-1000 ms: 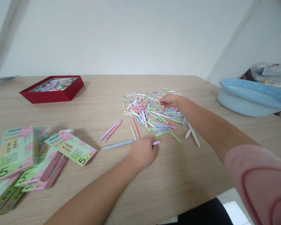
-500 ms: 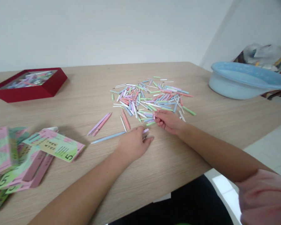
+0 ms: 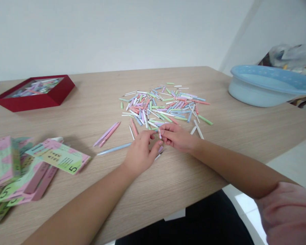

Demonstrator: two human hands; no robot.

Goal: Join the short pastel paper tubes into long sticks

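Pinched in the fingertips of my right hand (image 3: 177, 137) is a small lilac and white pen part (image 3: 160, 133). My left hand (image 3: 140, 151) reaches in from the other side, its thumb and fingers apart around that part, with nothing visibly held. Below the left thumb, a lilac pen piece (image 3: 160, 149) and a thin refill (image 3: 158, 156) lie on the table. Just beyond both hands spreads a heap of pastel pen barrels, caps and white refills (image 3: 153, 106). A blue pen (image 3: 114, 149) lies left of my left hand, near a lilac pen (image 3: 105, 134) and a pink pen (image 3: 110, 134).
Several pink and green printed boxes (image 3: 62, 156) are piled on the left of the wooden table (image 3: 97, 92). Behind them stands a red box (image 3: 40, 102) full of pen parts. A light blue basin (image 3: 260, 92) sits at the right edge.
My right hand has drawn back from the heap to the left with the small lilac part, meeting my left hand. My left hand has let go of the lilac piece and spread its fingers.
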